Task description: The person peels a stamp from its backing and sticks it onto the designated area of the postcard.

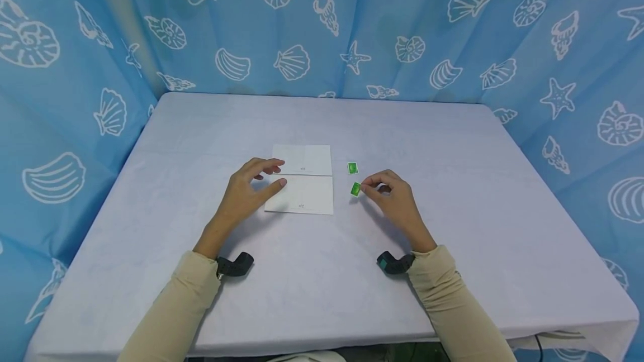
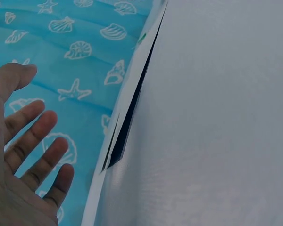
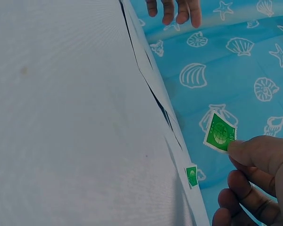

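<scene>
My right hand [image 1: 394, 197] pinches a green postage stamp [image 1: 355, 189] by one edge between thumb and finger, raised off the cloth. In the right wrist view the stamp [image 3: 220, 133] shows a globe design and a white toothed border. A second green stamp [image 1: 353, 168] lies on the table just beyond. To the left are two white paper rectangles, one farther [image 1: 304, 155] and one nearer [image 1: 307, 194], each with a small mark. My left hand [image 1: 246, 186] hovers over their left side, thumb and fingers spread, holding nothing; the left wrist view shows the same hand [image 2: 28, 150] with fingers apart.
A white cloth [image 1: 312, 284] covers the table. Blue curtains [image 1: 322, 27] with white shell prints hang behind it and at both sides. A dark cable [image 1: 539, 345] hangs by the front right edge.
</scene>
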A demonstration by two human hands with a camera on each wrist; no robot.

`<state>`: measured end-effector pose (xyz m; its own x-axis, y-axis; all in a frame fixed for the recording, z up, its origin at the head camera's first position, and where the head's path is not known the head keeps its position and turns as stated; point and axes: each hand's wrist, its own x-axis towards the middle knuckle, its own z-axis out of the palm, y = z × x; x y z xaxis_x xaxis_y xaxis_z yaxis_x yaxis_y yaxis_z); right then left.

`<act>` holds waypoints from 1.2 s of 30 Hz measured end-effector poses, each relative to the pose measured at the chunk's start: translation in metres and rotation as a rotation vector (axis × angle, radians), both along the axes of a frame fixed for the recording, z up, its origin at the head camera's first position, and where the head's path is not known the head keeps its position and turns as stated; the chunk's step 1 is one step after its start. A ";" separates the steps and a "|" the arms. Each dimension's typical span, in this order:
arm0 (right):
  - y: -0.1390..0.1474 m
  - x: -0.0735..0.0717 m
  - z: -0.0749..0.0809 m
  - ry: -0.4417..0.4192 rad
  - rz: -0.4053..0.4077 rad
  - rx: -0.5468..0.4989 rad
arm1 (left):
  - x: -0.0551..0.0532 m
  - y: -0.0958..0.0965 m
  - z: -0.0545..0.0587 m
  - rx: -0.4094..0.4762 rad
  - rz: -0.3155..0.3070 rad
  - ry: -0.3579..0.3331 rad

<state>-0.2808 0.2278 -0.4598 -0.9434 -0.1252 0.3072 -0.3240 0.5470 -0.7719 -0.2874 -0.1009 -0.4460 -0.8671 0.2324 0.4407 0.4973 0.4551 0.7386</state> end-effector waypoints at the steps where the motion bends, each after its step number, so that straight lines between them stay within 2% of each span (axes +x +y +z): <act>1: 0.000 0.000 0.000 -0.001 -0.002 -0.002 | 0.000 0.000 0.000 -0.001 -0.001 0.001; 15: -0.002 0.001 0.003 0.002 0.021 -0.036 | 0.000 0.001 -0.003 -0.011 -0.009 -0.002; 17: -0.007 0.007 0.012 -0.007 0.022 -0.040 | 0.000 0.002 -0.003 -0.014 -0.006 -0.003; 20: -0.007 0.007 0.013 -0.011 0.022 -0.047 | 0.000 0.002 -0.003 -0.016 -0.009 -0.005; 22: -0.007 0.006 0.012 -0.020 0.018 -0.043 | 0.000 0.002 -0.003 -0.019 -0.011 -0.008; 24: -0.003 0.001 0.002 -0.013 0.015 -0.043 | 0.000 0.003 -0.003 -0.021 -0.015 -0.011; 36: -0.003 0.002 0.001 -0.006 0.016 -0.035 | 0.001 0.004 -0.002 -0.044 -0.021 0.000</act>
<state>-0.2790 0.2248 -0.4586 -0.9432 -0.1291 0.3061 -0.3276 0.5142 -0.7926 -0.2860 -0.0965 -0.4479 -0.8619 0.2697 0.4294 0.5070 0.4768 0.7180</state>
